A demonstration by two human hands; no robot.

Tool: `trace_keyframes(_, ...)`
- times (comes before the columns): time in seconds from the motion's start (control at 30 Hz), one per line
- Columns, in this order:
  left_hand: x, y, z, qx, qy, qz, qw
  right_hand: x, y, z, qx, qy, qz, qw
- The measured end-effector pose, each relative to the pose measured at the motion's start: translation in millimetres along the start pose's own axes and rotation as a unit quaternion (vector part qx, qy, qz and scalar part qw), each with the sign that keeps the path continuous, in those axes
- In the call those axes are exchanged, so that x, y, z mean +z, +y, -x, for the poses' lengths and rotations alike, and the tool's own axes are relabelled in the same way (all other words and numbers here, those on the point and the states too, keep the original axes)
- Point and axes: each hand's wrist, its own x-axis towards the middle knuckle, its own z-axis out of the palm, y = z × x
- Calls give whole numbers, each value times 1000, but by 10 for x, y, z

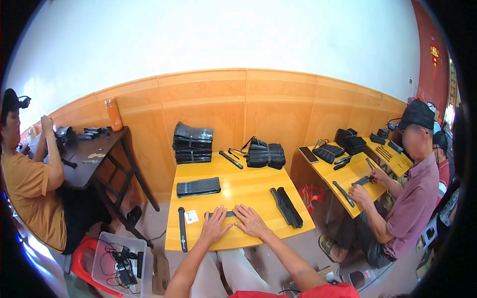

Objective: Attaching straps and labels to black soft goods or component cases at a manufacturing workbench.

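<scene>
My left hand (214, 225) and my right hand (251, 221) lie flat near the front of the yellow table (243, 185), fingers stretched forward. Under them runs a flat dark strip (228, 214), its ends covered by my fingers; I cannot make out its kind. Left of my left hand are a white label (191, 216) and a long black strap-like piece (182, 231). Beyond it is a neat row of flat black pieces (198, 187). To the right of my right hand, longer black pieces (286, 207) lie side by side.
At the table's back stand a black stack (193, 144), a loose strap (230, 159) and a tied black bundle (266, 155). Co-workers sit at a dark table (79, 171) on the left and another yellow table (350, 208) on the right. A clear bin (102, 256) holds cables.
</scene>
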Motion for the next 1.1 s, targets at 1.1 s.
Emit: trace_keyframes(1.1, -585, 233, 693, -132, 322, 90, 933, -52, 87, 201, 142, 126, 41, 981)
